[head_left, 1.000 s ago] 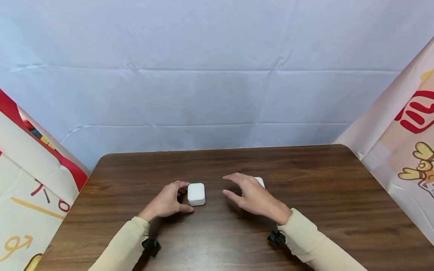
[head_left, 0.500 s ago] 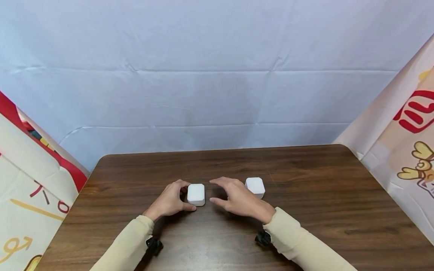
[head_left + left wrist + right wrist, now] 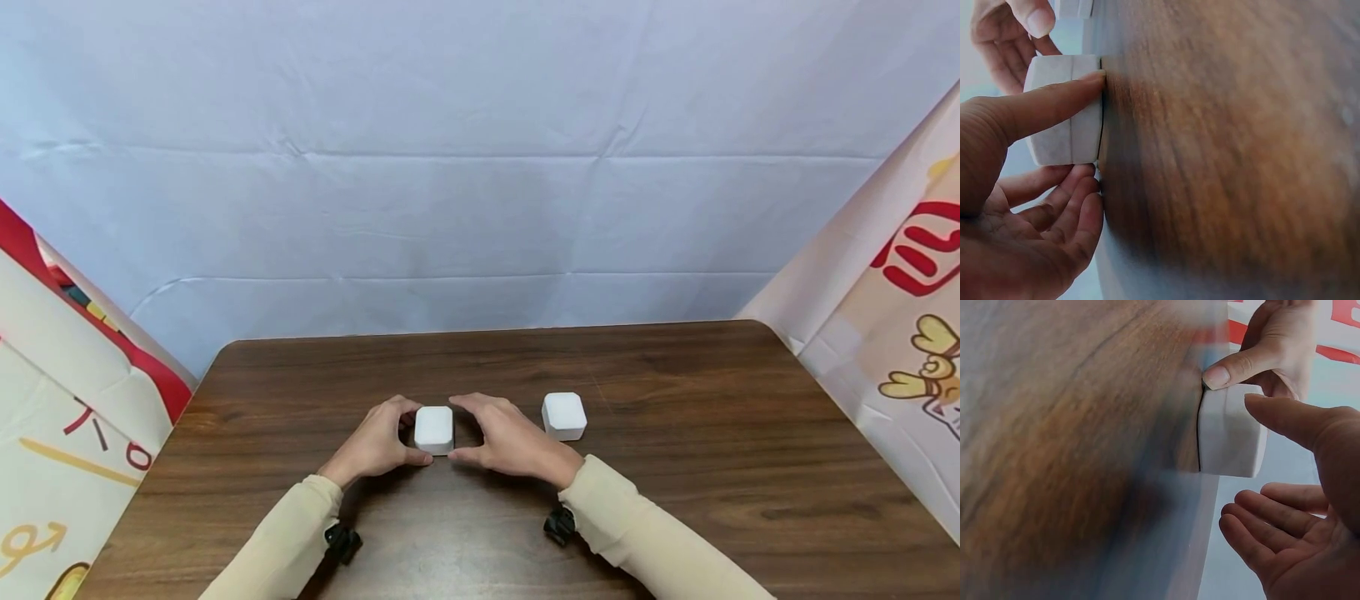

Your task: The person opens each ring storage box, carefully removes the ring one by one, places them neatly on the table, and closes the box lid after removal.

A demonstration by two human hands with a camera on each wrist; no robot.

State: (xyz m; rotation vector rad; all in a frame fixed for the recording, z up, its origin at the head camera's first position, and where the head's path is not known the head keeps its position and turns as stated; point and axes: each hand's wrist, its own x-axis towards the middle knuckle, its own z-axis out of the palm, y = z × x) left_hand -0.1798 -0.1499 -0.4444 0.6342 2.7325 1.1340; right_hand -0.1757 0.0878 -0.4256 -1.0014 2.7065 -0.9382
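A small white block-like box [image 3: 434, 427] with cut corners sits on the brown table, left of centre. In the left wrist view a seam runs across its side [image 3: 1054, 144]. My left hand [image 3: 375, 443] holds it from the left, thumb along the near face and fingers at the left side. From the right, my right hand [image 3: 513, 442] reaches around the same box with fingers spread; its thumb tip is right at the near corner. The right wrist view shows a gap between the right fingers [image 3: 1260, 531] and the box. A matching white box [image 3: 564, 415] stands right of my right hand.
Dark wood-grain tabletop [image 3: 675, 467] extends around both boxes. A pale cloth backdrop [image 3: 480, 208] hangs behind its far edge. Printed cloths flank it at left and right. Each wrist wears a black camera strap.
My right hand has moved left, away from the second box, up to the box at my left hand. My left hand has shifted slightly closer around that box. Both boxes stay in place.
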